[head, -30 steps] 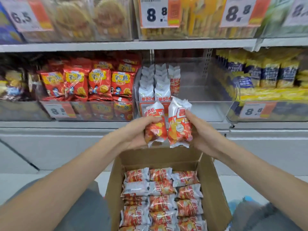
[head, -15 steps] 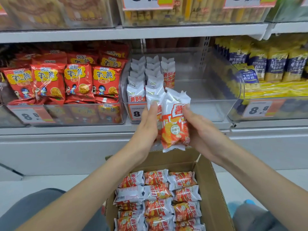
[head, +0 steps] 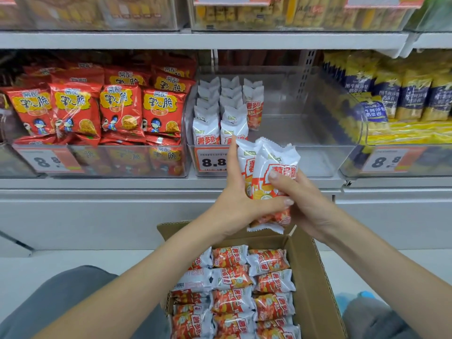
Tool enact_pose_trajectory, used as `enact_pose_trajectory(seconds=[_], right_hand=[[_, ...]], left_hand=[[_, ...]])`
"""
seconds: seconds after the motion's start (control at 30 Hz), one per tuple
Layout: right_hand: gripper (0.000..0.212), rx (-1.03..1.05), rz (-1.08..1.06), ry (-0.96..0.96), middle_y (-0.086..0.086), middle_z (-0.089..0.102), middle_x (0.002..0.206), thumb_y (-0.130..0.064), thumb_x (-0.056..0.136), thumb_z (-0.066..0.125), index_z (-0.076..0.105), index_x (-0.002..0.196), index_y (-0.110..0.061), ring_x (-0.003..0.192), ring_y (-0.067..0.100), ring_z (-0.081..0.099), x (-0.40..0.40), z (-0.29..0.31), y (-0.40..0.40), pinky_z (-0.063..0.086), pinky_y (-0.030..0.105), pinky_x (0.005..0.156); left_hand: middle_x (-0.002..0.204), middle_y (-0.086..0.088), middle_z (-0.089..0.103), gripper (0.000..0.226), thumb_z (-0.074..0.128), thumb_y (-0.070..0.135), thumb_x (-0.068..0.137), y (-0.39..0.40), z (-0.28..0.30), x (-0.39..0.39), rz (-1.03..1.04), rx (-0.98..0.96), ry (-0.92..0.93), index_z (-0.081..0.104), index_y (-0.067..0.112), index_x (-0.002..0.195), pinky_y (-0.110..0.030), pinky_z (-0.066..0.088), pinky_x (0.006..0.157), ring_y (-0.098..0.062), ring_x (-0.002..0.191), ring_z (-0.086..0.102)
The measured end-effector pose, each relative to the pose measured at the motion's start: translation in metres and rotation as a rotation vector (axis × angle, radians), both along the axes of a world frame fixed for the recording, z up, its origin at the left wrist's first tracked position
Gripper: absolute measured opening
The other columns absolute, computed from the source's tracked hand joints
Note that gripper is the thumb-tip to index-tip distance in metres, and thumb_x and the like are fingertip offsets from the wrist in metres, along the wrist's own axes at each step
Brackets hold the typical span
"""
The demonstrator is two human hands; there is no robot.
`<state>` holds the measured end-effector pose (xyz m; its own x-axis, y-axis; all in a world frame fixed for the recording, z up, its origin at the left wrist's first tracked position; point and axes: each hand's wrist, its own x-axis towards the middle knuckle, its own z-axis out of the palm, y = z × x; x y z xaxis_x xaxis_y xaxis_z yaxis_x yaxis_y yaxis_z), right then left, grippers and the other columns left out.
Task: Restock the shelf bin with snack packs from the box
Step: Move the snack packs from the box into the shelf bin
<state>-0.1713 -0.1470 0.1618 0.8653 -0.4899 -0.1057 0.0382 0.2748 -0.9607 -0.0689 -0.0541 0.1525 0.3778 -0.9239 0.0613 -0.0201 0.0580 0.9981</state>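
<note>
Packs (head: pixel 267 182), two white-and-orange ones, upright and pressed face to face, clamped between both hands just in front of the bin's front lip. Left hand (head: pixel 241 204) wraps the left side: fingers (head: pixel 232 162) run up behind the rear pack, thumb crosses the lower front. Right hand (head: pixel 303 204) grips the right side, thumb on the front pack's red label, remaining fingers hidden behind the packs. Both hands closed tight on the pair, thumbs nearly touching.

Bin (head: pixel 342 155), clear plastic, sits just beyond the fingertips. Its left part holds rows of the same packs (head: pixel 208 128) standing upright, two full rows and a short third; the part past the right fingers is bare. Price tag (head: pixel 211 161) reading 8.8 on the bin front, just left of the left fingers, partly covered by them.

Box (head: pixel 308 277), open cardboard, lies below the wrists, packs (head: pixel 232 297) inside lying flat in three columns.

Red bags (head: pixel 97 111) fill the neighbouring bin well left of the left hand. Yellow-and-blue bags (head: pixel 403 96) stand well right of the right hand. Shelf edge (head: pixel 122 183) runs under the bins. Grey trouser knees at both lower corners.
</note>
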Motion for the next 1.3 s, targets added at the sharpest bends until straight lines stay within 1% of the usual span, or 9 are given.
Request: enact_pose_trajectory(seconds=[0.13, 0.3, 0.4, 0.5, 0.67, 0.83, 1.03, 1.17, 1.3], right_hand=[[0.104, -0.053, 0.057, 0.003, 0.006, 0.071, 0.108, -0.053, 0.035, 0.091, 0.053, 0.125, -0.018, 0.096, 0.02, 0.069, -0.001, 0.0, -0.006, 0.056, 0.026, 0.075], [0.063, -0.21, 0.018, 0.014, -0.002, 0.074, 0.094, -0.035, 0.051, 0.077, 0.059, 0.111, -0.023, 0.085, 0.013, 0.07, -0.004, 0.0, -0.009, 0.055, 0.024, 0.07], [0.059, -0.312, -0.036, -0.004, -0.006, 0.074, 0.092, -0.039, 0.051, 0.074, 0.059, 0.106, -0.026, 0.084, 0.012, 0.071, -0.002, 0.017, -0.02, 0.055, 0.023, 0.07], [0.051, -0.421, -0.115, -0.016, -0.01, 0.074, 0.085, -0.032, 0.056, 0.078, 0.057, 0.102, -0.029, 0.081, 0.01, 0.071, 0.01, 0.045, -0.05, 0.057, 0.025, 0.069], [0.027, -0.549, -0.213, 0.053, -0.006, 0.069, 0.096, -0.023, 0.083, 0.07, 0.053, 0.102, -0.032, 0.087, 0.011, 0.069, 0.057, 0.073, -0.111, 0.056, 0.03, 0.078], [0.041, -0.609, -0.21, 0.165, -0.011, 0.065, 0.095, -0.027, 0.082, 0.073, 0.05, 0.116, -0.027, 0.08, 0.0, 0.066, 0.104, 0.05, -0.142, 0.053, 0.013, 0.061], [0.049, -0.626, -0.101, 0.253, -0.008, 0.066, 0.11, -0.031, 0.075, 0.079, 0.05, 0.114, -0.033, 0.098, 0.01, 0.066, 0.125, 0.015, -0.16, 0.055, 0.031, 0.088], [0.07, -0.763, -0.035, 0.292, -0.002, 0.056, 0.119, -0.018, 0.078, 0.077, 0.029, 0.129, -0.027, 0.09, 0.004, 0.063, 0.12, 0.011, -0.152, 0.056, 0.017, 0.075], [0.096, -0.746, 0.039, 0.325, -0.022, 0.05, 0.112, -0.005, 0.084, 0.069, -0.002, 0.141, -0.034, 0.124, 0.012, 0.051, 0.116, 0.006, -0.147, 0.034, 0.042, 0.112]], left_hand=[[0.128, 0.023, 0.04, 0.119, 0.075, 0.004, 0.074, 0.001, -0.002, 0.001, -0.085, 0.033, -0.016, -0.014, 0.045, 0.141, -0.014, 0.05, 0.079, 0.011, 0.102, 0.059], [0.138, 0.005, 0.043, 0.113, 0.078, 0.009, 0.072, -0.001, -0.003, -0.002, -0.119, 0.028, -0.003, -0.004, 0.035, 0.147, -0.018, 0.051, 0.083, 0.001, 0.112, 0.058], [0.147, 0.006, 0.03, 0.103, 0.072, 0.043, 0.072, -0.001, 0.009, 0.001, -0.058, 0.045, -0.099, 0.003, 0.034, 0.147, -0.023, 0.044, 0.1, -0.002, 0.124, 0.046], [0.147, 0.008, 0.029, 0.087, 0.048, 0.068, 0.072, -0.004, 0.019, 0.024, 0.197, 0.048, -0.423, 0.02, 0.029, 0.145, -0.026, 0.027, 0.108, -0.007, 0.133, 0.03], [0.119, -0.003, 0.058, 0.046, 0.053, 0.04, 0.086, -0.013, 0.019, 0.087, 0.518, 0.08, -1.235, 0.055, 0.012, 0.122, -0.029, 0.032, 0.094, -0.024, 0.115, 0.045], [0.11, -0.004, 0.063, 0.046, 0.064, 0.037, 0.082, -0.02, 0.001, 0.104, 0.471, 0.178, -1.492, 0.056, 0.012, 0.12, -0.035, 0.029, 0.091, -0.028, 0.11, 0.052], [0.102, 0.0, 0.063, 0.045, 0.053, 0.045, 0.081, -0.024, -0.004, 0.112, 0.498, 0.11, -1.566, 0.057, 0.014, 0.113, -0.032, 0.026, 0.088, -0.024, 0.104, 0.051], [0.103, 0.002, 0.063, 0.047, 0.048, 0.048, 0.081, -0.027, -0.007, 0.11, 0.499, 0.109, -1.589, 0.058, 0.015, 0.113, -0.034, 0.026, 0.088, -0.024, 0.104, 0.052], [0.106, 0.001, 0.064, 0.049, 0.045, 0.047, 0.081, -0.029, -0.009, 0.107, 0.476, 0.085, -1.536, 0.058, 0.014, 0.114, -0.034, 0.028, 0.088, -0.028, 0.106, 0.055]])
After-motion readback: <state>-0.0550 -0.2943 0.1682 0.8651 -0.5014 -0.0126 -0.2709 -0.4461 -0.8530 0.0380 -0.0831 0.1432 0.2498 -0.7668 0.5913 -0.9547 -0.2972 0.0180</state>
